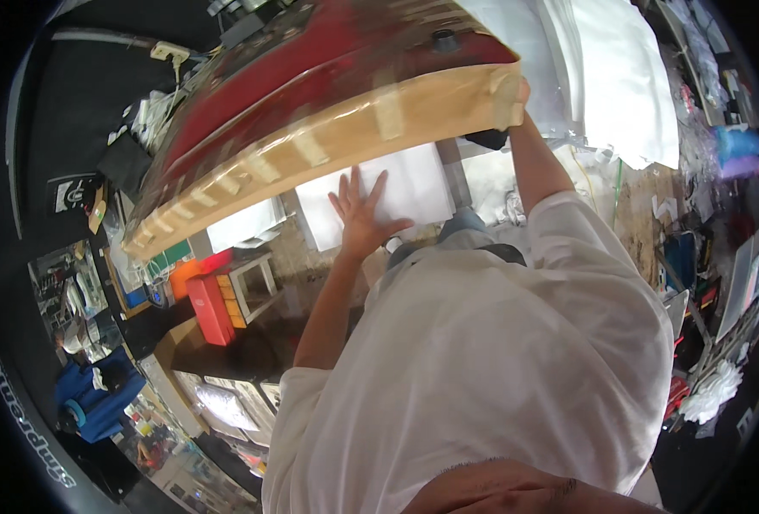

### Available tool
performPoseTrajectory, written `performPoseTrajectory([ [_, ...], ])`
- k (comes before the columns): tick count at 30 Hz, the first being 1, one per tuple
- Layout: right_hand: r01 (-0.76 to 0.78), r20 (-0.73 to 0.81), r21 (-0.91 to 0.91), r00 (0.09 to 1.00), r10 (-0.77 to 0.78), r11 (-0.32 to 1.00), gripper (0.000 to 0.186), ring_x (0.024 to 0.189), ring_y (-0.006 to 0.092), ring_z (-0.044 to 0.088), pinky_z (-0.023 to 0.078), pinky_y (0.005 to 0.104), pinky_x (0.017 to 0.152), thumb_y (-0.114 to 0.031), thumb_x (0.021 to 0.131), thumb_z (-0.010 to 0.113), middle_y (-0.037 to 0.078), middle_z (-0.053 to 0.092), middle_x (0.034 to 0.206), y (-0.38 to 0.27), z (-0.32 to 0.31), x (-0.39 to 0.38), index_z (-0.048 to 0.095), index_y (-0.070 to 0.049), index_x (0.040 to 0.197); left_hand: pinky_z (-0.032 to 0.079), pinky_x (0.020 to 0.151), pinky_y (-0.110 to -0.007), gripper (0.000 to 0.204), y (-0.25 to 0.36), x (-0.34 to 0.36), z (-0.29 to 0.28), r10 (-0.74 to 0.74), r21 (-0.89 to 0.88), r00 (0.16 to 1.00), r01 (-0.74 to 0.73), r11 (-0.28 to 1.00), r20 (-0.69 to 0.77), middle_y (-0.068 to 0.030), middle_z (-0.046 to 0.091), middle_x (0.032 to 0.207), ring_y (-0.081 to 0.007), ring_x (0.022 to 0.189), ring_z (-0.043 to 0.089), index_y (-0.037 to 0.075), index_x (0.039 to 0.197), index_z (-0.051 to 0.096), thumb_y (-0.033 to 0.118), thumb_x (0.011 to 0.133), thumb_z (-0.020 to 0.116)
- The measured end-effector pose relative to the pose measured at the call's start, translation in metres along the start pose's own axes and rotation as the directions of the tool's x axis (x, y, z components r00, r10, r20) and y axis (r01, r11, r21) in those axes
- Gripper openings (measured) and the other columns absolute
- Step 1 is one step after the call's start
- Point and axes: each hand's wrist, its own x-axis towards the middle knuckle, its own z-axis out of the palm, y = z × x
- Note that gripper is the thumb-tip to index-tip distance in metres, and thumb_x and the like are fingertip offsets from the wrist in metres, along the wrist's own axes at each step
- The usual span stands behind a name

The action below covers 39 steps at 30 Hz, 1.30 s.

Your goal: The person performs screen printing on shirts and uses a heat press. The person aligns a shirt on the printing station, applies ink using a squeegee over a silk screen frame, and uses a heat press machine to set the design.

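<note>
A large red curved panel (311,68) fills the top of the view, its near edge wrapped in tan masking tape (337,141). My right hand (522,92) is raised to the taped right end of the panel and grips it there, mostly hidden behind the edge. My left hand (358,214) lies flat with fingers spread on a white sheet (418,184) on the wooden bench below the panel. My white shirt covers the lower middle of the view.
A red box (210,308) and a small white frame (255,287) stand at the left on the bench. White plastic sheeting (619,77) lies at the upper right. A blue roll (738,141) and cluttered tools sit far right. A blue bag (97,403) is at the lower left.
</note>
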Motion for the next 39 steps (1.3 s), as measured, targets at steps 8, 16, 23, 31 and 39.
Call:
performPoseTrajectory([
  [8, 0.629, -0.233, 0.228, 0.776, -0.586, 0.743, 0.016, 0.072, 0.0357, 0.07, 0.057, 0.0405, 0.069, -0.017, 0.079, 0.072, 0.014, 0.072, 0.078, -0.121, -0.127, -0.176, 0.073, -0.007, 0.091, 0.0, 0.114, -0.07, 0.1, -0.006, -0.013, -0.001, -0.041, -0.025, 0.999, 0.041, 0.999, 0.003, -0.0212, 0.01, 0.163, -0.0496, 0.148, 0.004, 0.03, 0.15, 0.042, 0.066, 0.065, 0.079],
  [16, 0.802, -0.168, 0.353, 0.561, -0.811, 0.482, 0.015, 0.088, 0.0283, 0.071, 0.058, 0.0357, 0.08, -0.005, 0.082, 0.066, 0.012, 0.072, 0.104, -0.118, -0.084, -0.306, 0.073, -0.004, 0.095, 0.008, 0.115, -0.068, 0.089, -0.029, -0.012, 0.003, 0.141, 0.028, 0.988, -0.14, 0.99, -0.064, -0.0214, 0.016, 0.161, -0.0488, 0.144, 0.017, 0.029, 0.152, 0.038, 0.061, 0.077, 0.073],
  [23, 0.85, -0.225, 0.242, 0.519, -0.825, 0.469, 0.014, 0.092, 0.0289, 0.069, 0.057, 0.0362, 0.084, -0.007, 0.083, 0.067, 0.013, 0.07, 0.108, -0.114, -0.073, -0.314, 0.073, 0.0, 0.093, 0.016, 0.115, -0.065, 0.09, -0.048, -0.023, 0.009, 0.171, -0.171, 0.949, -0.221, 0.96, -0.266, -0.0234, 0.032, 0.147, -0.0463, 0.134, 0.03, 0.005, 0.141, 0.045, 0.056, 0.075, 0.076],
  [31, 0.844, -0.253, 0.158, 0.536, -0.805, 0.512, 0.012, 0.094, 0.0291, 0.069, 0.056, 0.0362, 0.085, -0.007, 0.084, 0.067, 0.011, 0.07, 0.107, -0.108, -0.065, -0.309, 0.073, -0.001, 0.092, 0.009, 0.117, -0.063, 0.106, -0.059, -0.018, -0.004, 0.149, -0.03, 0.948, -0.164, 0.986, -0.281, -0.0263, 0.022, 0.156, -0.0481, 0.144, 0.016, 0.001, 0.148, 0.035, 0.063, 0.073, 0.074],
  [39, 0.809, -0.214, 0.169, 0.588, -0.78, 0.564, 0.017, 0.104, 0.0287, 0.066, 0.054, 0.0372, 0.092, -0.01, 0.085, 0.067, 0.01, 0.068, 0.114, -0.108, -0.069, -0.319, 0.073, -0.002, 0.099, -0.001, 0.118, -0.062, 0.119, -0.071, -0.016, 0.006, 0.094, 0.002, 0.973, -0.096, 0.995, -0.21, -0.028, 0.01, 0.161, -0.0456, 0.15, 0.003, -0.001, 0.155, 0.022, 0.075, 0.073, 0.065],
])
